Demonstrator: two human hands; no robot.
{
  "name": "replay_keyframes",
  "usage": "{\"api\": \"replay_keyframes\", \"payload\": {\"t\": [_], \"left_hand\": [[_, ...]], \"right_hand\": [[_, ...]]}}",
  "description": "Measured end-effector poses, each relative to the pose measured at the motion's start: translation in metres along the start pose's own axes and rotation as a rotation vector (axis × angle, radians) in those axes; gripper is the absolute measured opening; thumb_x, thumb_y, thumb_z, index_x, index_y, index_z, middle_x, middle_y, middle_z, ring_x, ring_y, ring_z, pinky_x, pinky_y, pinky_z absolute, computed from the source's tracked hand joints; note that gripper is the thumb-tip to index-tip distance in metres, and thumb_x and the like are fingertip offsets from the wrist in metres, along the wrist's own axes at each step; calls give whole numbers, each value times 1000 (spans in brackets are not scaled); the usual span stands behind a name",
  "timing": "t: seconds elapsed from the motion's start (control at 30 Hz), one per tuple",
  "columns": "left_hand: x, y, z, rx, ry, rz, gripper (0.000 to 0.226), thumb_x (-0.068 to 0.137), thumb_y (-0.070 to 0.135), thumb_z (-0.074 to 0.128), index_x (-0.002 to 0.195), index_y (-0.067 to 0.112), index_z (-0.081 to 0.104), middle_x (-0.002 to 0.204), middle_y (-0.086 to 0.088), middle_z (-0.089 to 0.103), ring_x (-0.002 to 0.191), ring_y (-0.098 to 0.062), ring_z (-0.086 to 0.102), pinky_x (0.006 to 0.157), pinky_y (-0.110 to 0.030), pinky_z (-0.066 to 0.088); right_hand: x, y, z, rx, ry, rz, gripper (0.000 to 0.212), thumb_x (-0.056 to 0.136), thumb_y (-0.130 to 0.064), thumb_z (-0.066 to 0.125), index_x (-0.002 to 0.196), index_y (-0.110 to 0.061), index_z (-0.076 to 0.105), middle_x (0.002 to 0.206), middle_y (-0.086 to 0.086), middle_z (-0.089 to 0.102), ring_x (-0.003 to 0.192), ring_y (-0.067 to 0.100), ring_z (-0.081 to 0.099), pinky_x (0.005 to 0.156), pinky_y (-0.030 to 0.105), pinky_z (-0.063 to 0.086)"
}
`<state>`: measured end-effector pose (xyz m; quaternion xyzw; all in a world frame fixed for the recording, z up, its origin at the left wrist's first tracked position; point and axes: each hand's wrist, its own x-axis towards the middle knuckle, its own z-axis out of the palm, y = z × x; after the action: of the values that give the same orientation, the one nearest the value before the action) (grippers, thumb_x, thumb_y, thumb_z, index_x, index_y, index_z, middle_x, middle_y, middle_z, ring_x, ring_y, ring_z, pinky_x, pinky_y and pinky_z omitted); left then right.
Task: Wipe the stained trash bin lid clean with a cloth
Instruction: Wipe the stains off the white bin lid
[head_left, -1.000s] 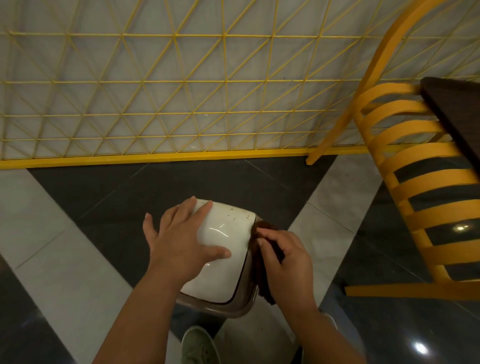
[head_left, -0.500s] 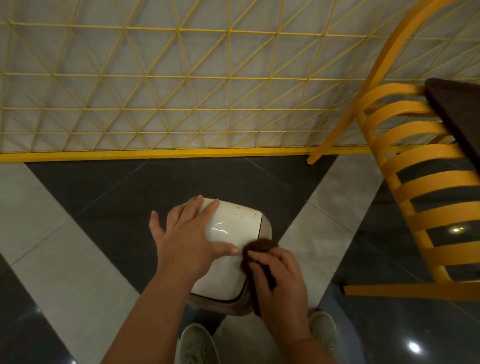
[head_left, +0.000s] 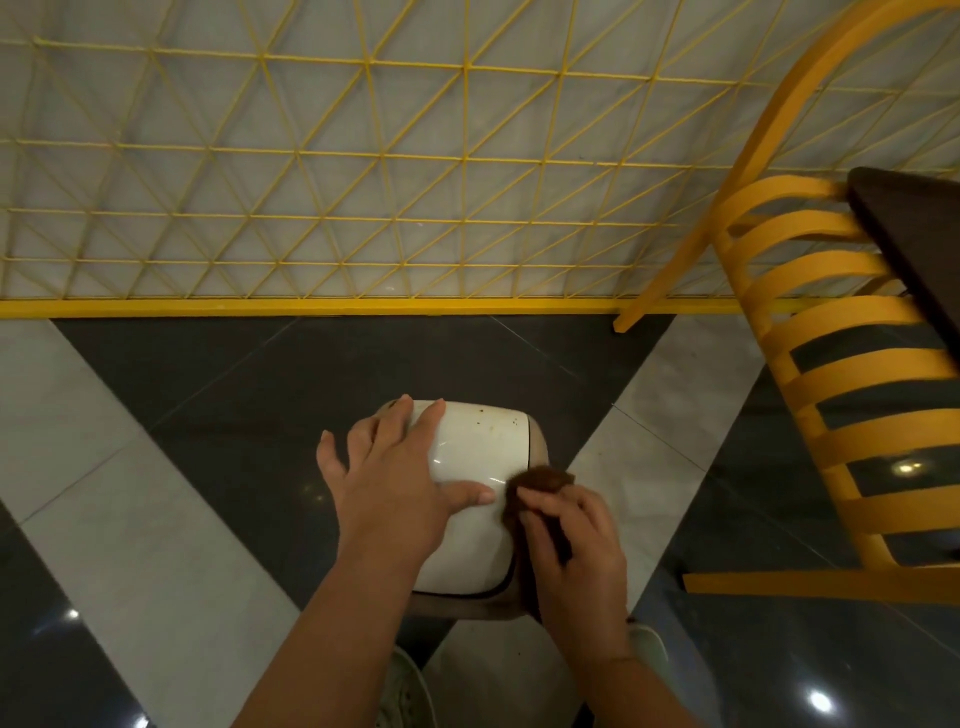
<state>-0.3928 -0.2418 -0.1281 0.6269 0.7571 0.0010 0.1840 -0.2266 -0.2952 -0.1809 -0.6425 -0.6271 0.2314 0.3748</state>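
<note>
Okay, I've got the white trash bin lid low in the middle of the view, sitting on its bin on the tiled floor. My left hand lies flat on the lid's left side, fingers straight and spread, thumb across the top, bracing it. My right hand has its fingers curled around a dark brown cloth, which touches the lid's right edge.

Brown specks sit along the far edge of the lid, well apart from the cloth. To do this well, I'd guess: press with the left so the lid doesn't tip or swing, sweep the cloth forward over the specks, then out over the rim.

Room: open floor to the left and beyond the bin up to the yellow lattice wall. A yellow slatted chair stands to the right, well apart, so the right elbow has less room there. My shoes are just under the near rim.
</note>
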Motion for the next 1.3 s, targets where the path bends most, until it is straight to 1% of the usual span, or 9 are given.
{"api": "replay_keyframes", "payload": {"t": [0.1,0.23,0.37,0.5,0.63,0.77,0.9,1.13,1.3], "left_hand": [[1,-1,1,1,6,6,96,71,81,50,150,43,11,160,8,11,144,-24,11,117,-55,1],[1,-3,2,9,37,-6,97,70,80,52,150,42,12,160,7,14,143,-24,15,117,-54,1],[1,-2,4,19,53,-7,97,70,81,51,150,42,12,160,7,15,143,-24,16,117,-55,1],[1,-1,3,-3,44,-6,95,72,79,51,150,43,12,160,8,14,142,-24,15,117,-53,1],[2,1,4,-17,57,-20,91,72,79,49,149,44,15,159,8,16,142,-24,17,116,-53,1],[0,1,5,-15,63,-36,94,69,81,52,149,45,17,159,10,16,142,-22,17,116,-53,1],[0,0,4,-36,72,-30,96,68,80,54,149,44,18,159,11,17,141,-21,16,117,-52,1],[2,0,6,-45,85,-38,80,78,69,52,148,46,19,159,11,16,142,-21,16,116,-53,1],[0,0,6,-42,67,-32,94,69,79,54,148,45,18,159,11,17,141,-21,16,117,-52,1]], "right_hand": [[1,0,-2,-94,-50,-82,24,89,-37,49,105,-30,65,110,-12,56,102,7,52,87,11,39],[49,-11,-3,-178,-111,-30,20,92,-34,50,108,-36,62,106,-20,47,97,-2,45,76,5,33],[54,-13,-4,-142,-103,57,21,93,-33,50,110,-38,60,111,-16,53,100,0,48,84,11,36],[23,-14,-7,-253,-147,-141,21,87,-30,54,104,-29,66,109,-7,60,97,8,52,81,7,33],[59,-36,3,-368,-167,-297,19,86,-26,57,100,-25,70,101,-2,63,88,15,54,72,22,46],[90,-41,9,-386,-176,-180,18,91,-28,55,103,-29,69,102,-4,60,92,17,52,72,30,48],[91,-29,-3,-343,-140,-52,22,95,-31,49,108,-31,66,110,-8,57,100,10,47,76,18,36],[71,-51,18,-410,-178,-356,13,81,-21,66,92,-24,72,93,-1,64,84,18,56,69,25,47],[91,-34,7,-349,-146,-82,20,94,-32,51,105,-33,67,106,-7,57,96,14,49,72,24,42]]}}
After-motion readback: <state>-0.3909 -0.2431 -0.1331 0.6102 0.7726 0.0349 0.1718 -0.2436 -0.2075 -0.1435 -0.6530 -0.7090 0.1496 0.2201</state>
